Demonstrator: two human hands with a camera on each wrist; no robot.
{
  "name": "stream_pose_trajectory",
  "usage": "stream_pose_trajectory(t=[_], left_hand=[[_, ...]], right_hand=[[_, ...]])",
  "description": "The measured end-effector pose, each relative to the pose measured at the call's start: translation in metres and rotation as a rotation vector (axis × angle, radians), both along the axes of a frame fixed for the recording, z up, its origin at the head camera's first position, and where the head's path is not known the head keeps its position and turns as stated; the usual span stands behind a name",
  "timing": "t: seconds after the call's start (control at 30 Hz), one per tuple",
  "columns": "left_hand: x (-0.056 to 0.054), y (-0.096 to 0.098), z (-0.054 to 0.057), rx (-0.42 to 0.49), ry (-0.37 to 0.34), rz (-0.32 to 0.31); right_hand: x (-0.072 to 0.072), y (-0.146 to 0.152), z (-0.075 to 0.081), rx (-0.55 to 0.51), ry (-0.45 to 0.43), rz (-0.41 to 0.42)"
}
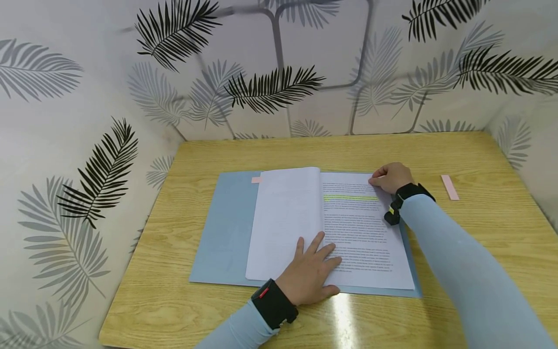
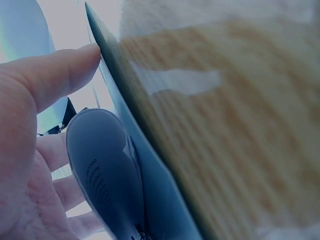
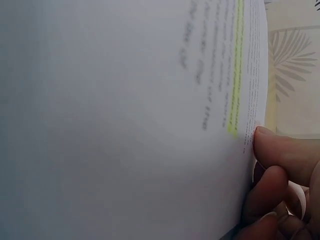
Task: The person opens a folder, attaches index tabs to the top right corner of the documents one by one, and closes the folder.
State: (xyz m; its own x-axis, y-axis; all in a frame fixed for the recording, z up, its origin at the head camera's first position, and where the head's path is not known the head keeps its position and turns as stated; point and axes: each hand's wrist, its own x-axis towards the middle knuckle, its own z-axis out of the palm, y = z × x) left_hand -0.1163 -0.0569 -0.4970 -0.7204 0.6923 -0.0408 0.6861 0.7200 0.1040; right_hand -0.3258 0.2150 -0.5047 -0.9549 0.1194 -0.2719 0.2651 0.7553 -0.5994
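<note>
An open blue folder (image 1: 231,228) holds a stack of white pages, with the left page (image 1: 283,218) turned over and blank-looking. The printed right page (image 1: 366,242) carries a line of yellow highlighter (image 1: 350,198) near its top. Fingers spread, my left hand (image 1: 307,276) rests across the lower middle of the pages at the fold. My right hand (image 1: 392,177) pinches the top right corner of the printed page; in the right wrist view the thumb (image 3: 285,152) lies on the page edge, the other fingers curled beside it. A pink tab (image 1: 255,180) sticks out from the left page's upper edge.
A pink paper strip (image 1: 450,187) lies on the wooden table (image 1: 152,291) to the right of the folder. Behind the table stands a wall covering (image 1: 314,111) with a leaf pattern. Each wrist wears a black strap.
</note>
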Motion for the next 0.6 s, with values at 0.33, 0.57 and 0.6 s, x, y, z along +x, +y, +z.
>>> stream_pose_trajectory(t=[0.33, 0.57, 0.6], left_hand=[[-0.0003, 0.0000, -0.0002, -0.001, -0.013, 0.003], [0.0000, 0.0005, 0.0007, -0.014, -0.010, 0.003], [0.0000, 0.0005, 0.0008, -0.015, -0.010, 0.003]], right_hand=[[-0.0057, 0.0018, -0.0047, 0.049, 0.025, 0.039], [-0.0086, 0.0027, -0.0038, 0.059, 0.010, 0.055], [-0.0088, 0.0030, -0.0041, 0.058, 0.007, 0.056]])
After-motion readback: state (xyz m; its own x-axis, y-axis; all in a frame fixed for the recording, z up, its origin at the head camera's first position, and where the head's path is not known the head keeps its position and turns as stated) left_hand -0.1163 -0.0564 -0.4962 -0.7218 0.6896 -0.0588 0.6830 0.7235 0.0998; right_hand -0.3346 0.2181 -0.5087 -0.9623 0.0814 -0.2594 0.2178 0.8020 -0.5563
